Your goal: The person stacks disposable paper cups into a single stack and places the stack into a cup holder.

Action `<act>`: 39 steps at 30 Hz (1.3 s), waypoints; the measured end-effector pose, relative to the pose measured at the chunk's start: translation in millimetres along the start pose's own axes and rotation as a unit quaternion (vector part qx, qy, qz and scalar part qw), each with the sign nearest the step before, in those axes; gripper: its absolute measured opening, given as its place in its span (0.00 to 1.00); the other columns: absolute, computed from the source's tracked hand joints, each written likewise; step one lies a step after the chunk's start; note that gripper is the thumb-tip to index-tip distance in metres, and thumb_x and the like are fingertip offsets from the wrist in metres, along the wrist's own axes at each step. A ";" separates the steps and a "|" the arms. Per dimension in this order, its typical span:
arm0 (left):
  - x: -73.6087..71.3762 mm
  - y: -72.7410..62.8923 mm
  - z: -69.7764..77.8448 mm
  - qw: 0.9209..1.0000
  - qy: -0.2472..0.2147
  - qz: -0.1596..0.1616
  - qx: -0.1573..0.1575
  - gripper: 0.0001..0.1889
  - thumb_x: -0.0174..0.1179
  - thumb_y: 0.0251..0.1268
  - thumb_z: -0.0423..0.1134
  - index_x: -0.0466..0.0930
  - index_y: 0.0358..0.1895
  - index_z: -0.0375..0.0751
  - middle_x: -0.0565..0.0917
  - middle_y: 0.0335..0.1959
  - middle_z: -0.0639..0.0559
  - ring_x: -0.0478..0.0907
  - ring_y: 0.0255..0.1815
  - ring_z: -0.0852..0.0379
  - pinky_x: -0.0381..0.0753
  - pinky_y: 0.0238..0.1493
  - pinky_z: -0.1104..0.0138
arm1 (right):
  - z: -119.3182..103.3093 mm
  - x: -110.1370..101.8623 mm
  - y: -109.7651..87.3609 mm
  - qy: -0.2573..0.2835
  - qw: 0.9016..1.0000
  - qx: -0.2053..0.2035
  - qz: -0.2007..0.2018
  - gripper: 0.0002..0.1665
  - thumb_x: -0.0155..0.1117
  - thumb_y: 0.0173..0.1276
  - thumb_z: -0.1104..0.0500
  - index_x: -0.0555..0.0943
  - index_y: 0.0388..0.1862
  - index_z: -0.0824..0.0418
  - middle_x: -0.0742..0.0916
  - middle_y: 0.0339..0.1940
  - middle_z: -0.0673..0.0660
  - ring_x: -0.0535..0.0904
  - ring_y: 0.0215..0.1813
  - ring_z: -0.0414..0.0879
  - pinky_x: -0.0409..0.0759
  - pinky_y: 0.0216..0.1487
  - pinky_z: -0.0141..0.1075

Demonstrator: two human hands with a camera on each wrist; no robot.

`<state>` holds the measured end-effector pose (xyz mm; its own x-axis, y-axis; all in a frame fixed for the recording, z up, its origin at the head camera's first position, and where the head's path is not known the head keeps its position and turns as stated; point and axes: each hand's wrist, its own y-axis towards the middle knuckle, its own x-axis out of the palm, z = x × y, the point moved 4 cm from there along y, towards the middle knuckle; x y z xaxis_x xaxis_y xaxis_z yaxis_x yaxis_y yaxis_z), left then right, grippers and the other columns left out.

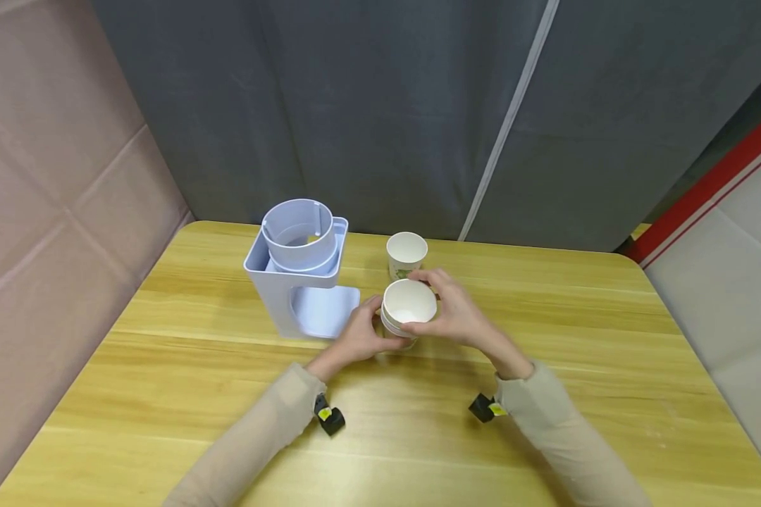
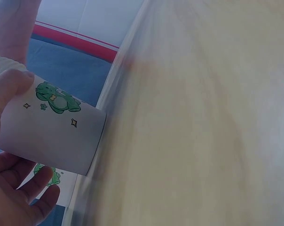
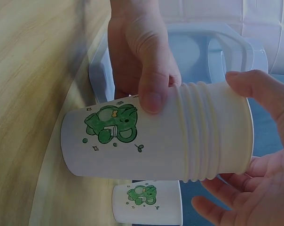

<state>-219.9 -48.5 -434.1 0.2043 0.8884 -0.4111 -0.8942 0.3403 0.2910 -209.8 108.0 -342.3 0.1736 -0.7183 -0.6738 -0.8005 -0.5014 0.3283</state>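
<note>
A stack of white paper cups (image 3: 156,150), printed with a green cartoon animal, stands upright on the table with several rims showing near its top. My left hand (image 1: 361,332) holds the stack's lower side, thumb pressed on the wall in the right wrist view. At the top, my right hand (image 1: 452,313) grips the uppermost cup (image 1: 411,301) by its rim, thumb on the near side and fingers on the far side. That cup sits partly raised out of the stack. Just behind is a single paper cup (image 1: 406,248), upright with its mouth up.
Left of the cups stands a pale blue plastic stand (image 1: 273,289) with a round open tube (image 1: 298,253) in its top and a flat base plate (image 1: 330,313). The wooden table (image 1: 184,394) ends at a dark grey curtain (image 1: 368,120) behind.
</note>
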 end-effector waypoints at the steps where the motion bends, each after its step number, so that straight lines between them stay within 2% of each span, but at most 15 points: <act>1: 0.0 0.1 -0.4 1.000 0.000 0.000 -0.002 0.34 0.76 0.37 0.37 0.74 0.54 0.32 0.78 0.47 0.43 0.75 0.47 0.51 0.77 0.46 0.64 | 0.5 0.7 0.0 -0.001 1.000 -0.002 -0.001 0.40 0.79 0.41 0.58 0.73 0.54 0.68 0.79 0.48 0.62 0.74 0.49 0.55 0.75 0.47 0.51; 7: -0.3 -0.1 -0.4 1.000 0.000 0.001 -0.004 0.34 0.76 0.37 0.37 0.74 0.54 0.32 0.79 0.46 0.43 0.75 0.47 0.52 0.77 0.45 0.65 | 6.2 4.8 0.7 -0.008 1.000 -0.004 -0.006 0.40 0.79 0.41 0.58 0.74 0.54 0.66 0.79 0.48 0.61 0.73 0.49 0.53 0.74 0.47 0.47; 18: -1.0 -1.2 2.3 1.000 0.013 0.000 0.000 0.34 0.75 0.38 0.36 0.73 0.54 0.31 0.78 0.47 0.41 0.75 0.47 0.50 0.77 0.46 0.63 | 12.9 11.6 0.6 0.000 1.000 0.012 -0.018 0.41 0.79 0.41 0.57 0.73 0.55 0.66 0.78 0.49 0.61 0.73 0.49 0.53 0.74 0.46 0.45; 21: -1.1 -1.5 3.2 1.000 0.011 0.000 0.001 0.34 0.75 0.38 0.36 0.73 0.54 0.30 0.78 0.47 0.41 0.75 0.48 0.49 0.77 0.47 0.63 | 14.7 12.4 -0.2 0.005 1.000 0.010 -0.024 0.42 0.79 0.42 0.57 0.72 0.56 0.67 0.78 0.50 0.62 0.73 0.50 0.53 0.74 0.47 0.45; 26: -0.8 -2.0 3.9 1.000 0.003 0.002 0.001 0.35 0.76 0.38 0.36 0.73 0.55 0.31 0.78 0.47 0.41 0.75 0.48 0.49 0.77 0.47 0.63 | 21.0 7.7 -1.0 0.043 0.999 0.016 -0.023 0.42 0.77 0.47 0.61 0.69 0.60 0.68 0.75 0.56 0.63 0.71 0.56 0.57 0.74 0.50 0.51; 32: -0.3 -1.9 4.2 1.000 -0.001 0.004 -0.001 0.35 0.76 0.38 0.37 0.73 0.55 0.32 0.79 0.46 0.44 0.76 0.48 0.50 0.76 0.50 0.62 | 30.9 -6.9 3.7 0.078 0.995 0.051 0.032 0.38 0.72 0.54 0.66 0.67 0.62 0.70 0.75 0.59 0.66 0.70 0.59 0.60 0.72 0.52 0.57; 35: 0.0 -1.6 3.4 1.000 -0.001 0.004 0.001 0.36 0.76 0.37 0.37 0.73 0.56 0.32 0.79 0.47 0.43 0.75 0.48 0.50 0.75 0.51 0.62 | 27.8 -17.3 6.6 0.103 0.990 0.069 0.072 0.35 0.69 0.55 0.70 0.66 0.61 0.75 0.75 0.58 0.70 0.70 0.59 0.64 0.70 0.53 0.60; 39: -0.7 -1.4 3.4 1.000 -0.002 0.006 0.002 0.36 0.76 0.37 0.36 0.73 0.56 0.32 0.79 0.47 0.43 0.75 0.49 0.49 0.76 0.50 0.62 | 26.2 -27.2 12.9 0.113 0.984 0.091 0.103 0.34 0.67 0.56 0.71 0.66 0.60 0.78 0.74 0.58 0.73 0.69 0.58 0.67 0.69 0.54 0.61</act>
<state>-217.4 -48.5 -431.3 0.1953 0.8935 -0.4045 -0.8952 0.3308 0.2985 -239.9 133.7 -337.1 0.1040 -0.8946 -0.4347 -0.9176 -0.2549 0.3051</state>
